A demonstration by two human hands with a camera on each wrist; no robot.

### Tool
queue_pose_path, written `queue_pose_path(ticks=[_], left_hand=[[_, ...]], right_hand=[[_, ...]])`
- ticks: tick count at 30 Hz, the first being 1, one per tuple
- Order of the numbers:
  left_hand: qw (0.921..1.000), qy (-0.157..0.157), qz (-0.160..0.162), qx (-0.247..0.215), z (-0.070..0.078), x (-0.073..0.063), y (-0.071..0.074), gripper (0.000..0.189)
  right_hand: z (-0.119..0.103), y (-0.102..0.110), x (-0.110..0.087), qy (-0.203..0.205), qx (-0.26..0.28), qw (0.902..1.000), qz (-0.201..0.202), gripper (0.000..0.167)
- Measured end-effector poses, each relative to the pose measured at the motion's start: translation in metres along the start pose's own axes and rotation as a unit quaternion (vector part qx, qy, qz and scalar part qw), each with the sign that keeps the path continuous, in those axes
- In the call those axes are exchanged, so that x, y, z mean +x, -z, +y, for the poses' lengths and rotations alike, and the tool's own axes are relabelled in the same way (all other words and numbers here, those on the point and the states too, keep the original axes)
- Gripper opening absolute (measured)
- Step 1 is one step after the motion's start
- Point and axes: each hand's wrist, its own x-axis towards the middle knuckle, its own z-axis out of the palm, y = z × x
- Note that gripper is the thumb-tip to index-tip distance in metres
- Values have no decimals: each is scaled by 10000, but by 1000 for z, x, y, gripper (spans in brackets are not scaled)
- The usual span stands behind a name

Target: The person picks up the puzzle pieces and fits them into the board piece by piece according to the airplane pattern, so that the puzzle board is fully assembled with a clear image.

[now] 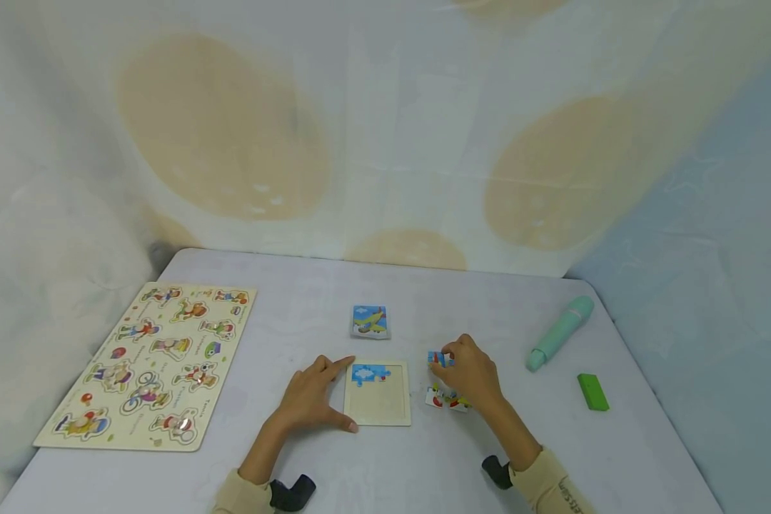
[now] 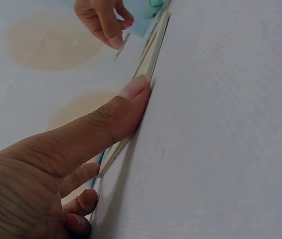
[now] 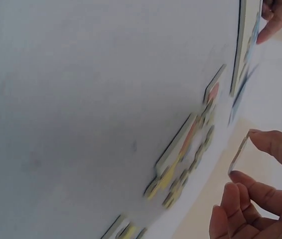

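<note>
A small square wooden puzzle tray (image 1: 379, 407) lies on the table, with joined blue pieces (image 1: 368, 373) in its upper left part. My left hand (image 1: 311, 392) holds the tray by its left side, thumb at the near corner and index finger at the far one. To the right of the tray, my right hand (image 1: 472, 375) pinches a thin jigsaw piece (image 3: 238, 153) between thumb and index finger, seen edge-on and raised off the table in the right wrist view. Loose puzzle pieces (image 1: 434, 397) in red, yellow and white lie beneath and beside that hand.
Behind the tray lies a square airplane picture (image 1: 370, 321). A large board of cartoon figures (image 1: 193, 350) covers the table's left side. At right are a mint-green cylinder (image 1: 560, 334) and a green block (image 1: 593, 392). Curtains hang behind the table.
</note>
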Motion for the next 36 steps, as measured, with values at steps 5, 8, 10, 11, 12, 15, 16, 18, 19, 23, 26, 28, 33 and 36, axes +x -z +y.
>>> queue_pose_path(ticks=[5, 8, 10, 11, 12, 15, 16, 18, 19, 23, 26, 28, 33, 36], left_hand=[[10000, -13, 9, -3, 0, -1, 0, 113], [10000, -8, 13, -13, 1, -1, 1, 113], [10000, 0, 20, -8, 1, -1, 1, 113], [10000, 1, 23, -1, 0, -1, 1, 113], [10000, 3, 22, 0, 0, -1, 1, 113], [10000, -12, 44, 1, 0, -1, 1, 113], [10000, -21, 52, 0, 0, -1, 0, 113], [10000, -26, 54, 4, -1, -1, 0, 113], [10000, -31, 53, 13, -1, -1, 0, 113], [10000, -39, 36, 52, -2, -1, 0, 113], [10000, -62, 43, 61, -2, -1, 0, 112], [9999, -91, 39, 40, -2, -1, 1, 112], [9999, -133, 25, -15, -1, 0, 0, 112], [9999, -120, 31, 21, -1, 0, 0, 112]], right_hand=[[-14, -4, -3, 70, -74, 9999, -53, 42], [-23, -7, -5, 134, -161, 9997, -93, 41], [-29, -9, -6, 176, -180, 9996, -119, 39], [-32, -10, -6, 196, -193, 9995, -140, 39], [-34, -12, -7, 215, -222, 9994, -146, 38], [-42, -16, -7, 229, -244, 9993, -147, 37], [-44, -18, -7, 243, -255, 9993, -134, 36], [-48, -20, -7, 250, -308, 9991, -137, 36], [-50, -21, -7, 255, -333, 9990, -145, 35], [-56, -25, -5, 219, -405, 9984, -323, 34], [-59, -28, -4, 201, -477, 9974, -501, 34], [-60, -31, -3, 218, -549, 9967, -556, 34], [-61, -38, -2, 377, -777, 9952, -470, 35], [-62, -40, -3, 548, -938, 9933, -390, 37]])
